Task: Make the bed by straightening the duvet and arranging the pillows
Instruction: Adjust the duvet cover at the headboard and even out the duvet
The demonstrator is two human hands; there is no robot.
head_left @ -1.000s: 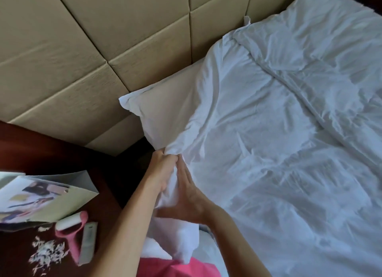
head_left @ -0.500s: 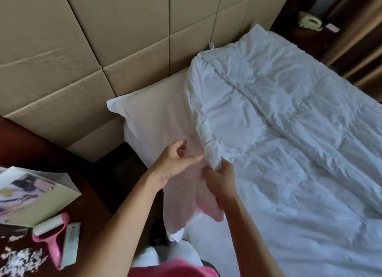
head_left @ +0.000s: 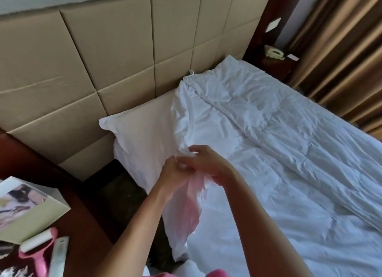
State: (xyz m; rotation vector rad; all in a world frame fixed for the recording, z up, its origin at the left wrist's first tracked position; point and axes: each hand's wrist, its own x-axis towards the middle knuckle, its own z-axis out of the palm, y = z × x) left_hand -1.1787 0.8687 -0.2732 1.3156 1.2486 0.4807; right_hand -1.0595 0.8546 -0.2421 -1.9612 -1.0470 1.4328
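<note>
A white crumpled duvet [head_left: 279, 152] covers the bed from the headboard to the lower right. A white pillow [head_left: 142, 136] lies against the headboard at the bed's near left corner, its right part under the duvet's edge. My left hand [head_left: 173, 173] and my right hand [head_left: 208, 163] meet at the duvet's near corner, both pinching the thin white cloth. A loose flap of that cloth hangs down below my hands over the bed's side.
A beige padded headboard [head_left: 103, 60] runs behind the bed. A dark wooden nightstand [head_left: 82, 214] at the left holds a booklet [head_left: 26, 206], a pink lint roller [head_left: 39, 254] and a white remote-like bar [head_left: 59, 256]. Brown curtains [head_left: 341, 60] and a telephone [head_left: 273, 53] are at the far right.
My hands have risen and come closer together at the duvet's corner. The cloth flap now hangs lower below them. The view has tilted up, showing more of the headboard and curtains.
</note>
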